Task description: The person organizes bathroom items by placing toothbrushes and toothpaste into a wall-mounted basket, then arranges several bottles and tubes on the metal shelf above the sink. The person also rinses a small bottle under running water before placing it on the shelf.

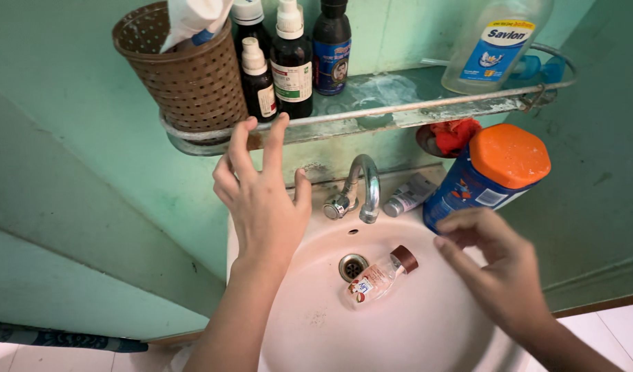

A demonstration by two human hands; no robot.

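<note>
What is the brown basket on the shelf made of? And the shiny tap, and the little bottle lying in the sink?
The brown basket looks like moulded plastic: matte, with even rows of small holes. The tap seems to be chromed metal, since it gleams like a mirror. The little bottle lying in the sink looks like clear plastic with a brown cap; you can see through it, though glass cannot be ruled out.

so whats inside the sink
A small clear bottle with a brown cap lies on its side beside the drain in the sink. The arms cover part of the basin.
</note>
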